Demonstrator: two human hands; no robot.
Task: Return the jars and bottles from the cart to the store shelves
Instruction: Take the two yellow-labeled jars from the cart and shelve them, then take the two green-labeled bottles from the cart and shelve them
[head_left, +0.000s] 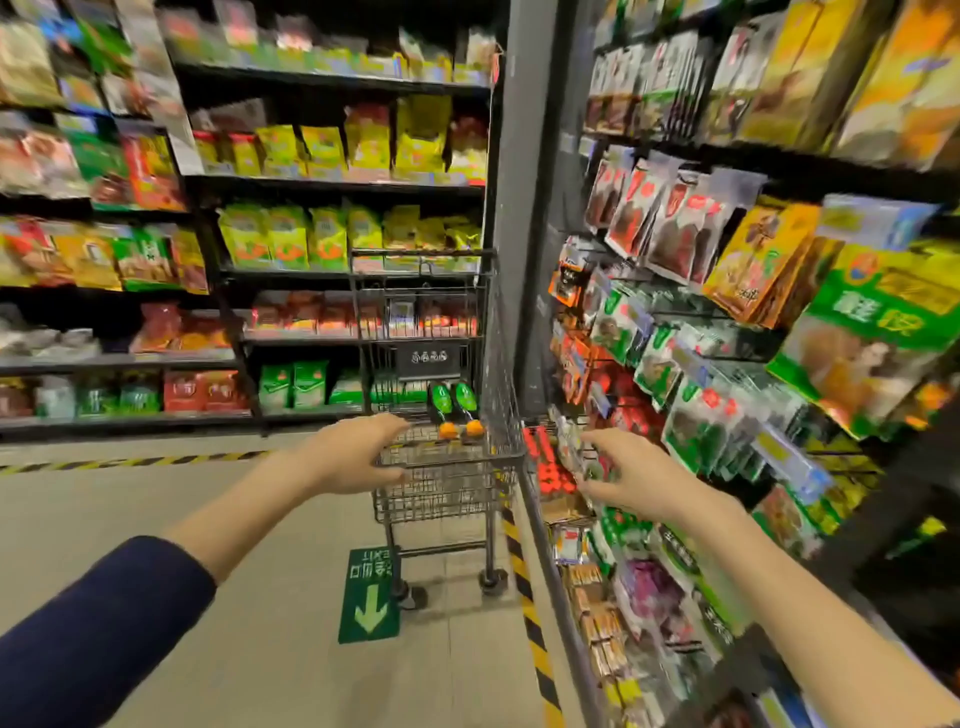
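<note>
Store aisle, heavy motion blur. Beige floor (249, 561) fills the lower left, with a yellow-black hazard stripe (130, 461) across the left middle and a second stripe (531, 618) along the base of the right rack. Green arrow sticker (370, 597) on the floor at lower centre, arrow pointing to the bottom of the frame. Dark back shelves (332, 183) fill the upper left and centre, packed with yellow, green and red bags. Grey pillar (524, 156) at upper centre. Right rack (675, 234) runs down the right side, hung with packets.

Wire cart (447, 491) stands at centre on the floor, just beside the right rack. Two bottles lie inside the basket, near its right wall, side by side and touching or nearly so: left bottle (440, 402) and right bottle (465, 399). Both have green labels and orange caps. Long axes run up-down in the frame, leaning slightly left toward the top. Caps point toward the bottom of the frame, bases toward the top.

Left hand (358, 452) at the cart's near left corner, fingers stretched over the rim, thumb spread below at the rim, holding nothing. Right hand (623, 478) right of the cart, fingers loose and spread, holding nothing, in front of the rack's packets; contact with them unclear.
</note>
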